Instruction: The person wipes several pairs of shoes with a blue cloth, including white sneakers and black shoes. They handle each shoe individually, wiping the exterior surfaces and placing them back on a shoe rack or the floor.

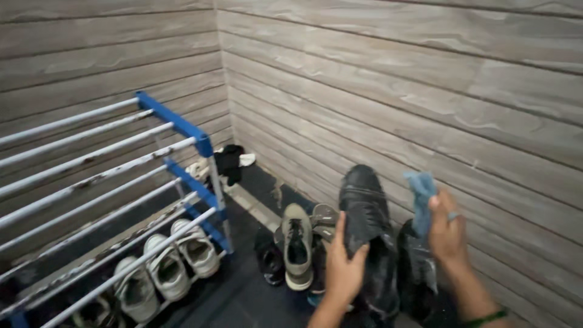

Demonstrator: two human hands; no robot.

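My left hand (343, 267) wraps black leather shoe (367, 231), sole up, near centre. My right hand (447, 234) pinches crumpled blue cloth (420, 194) just right. Risk: loose one-handed hold, shoe slips onto grey sneaker (297, 245) left.

The dark floor (243, 297) carries a grey sneaker (297, 246), sandals (323, 217) and black shoes (270, 261). The blue rack (182, 130) holds white sneakers (167, 267).
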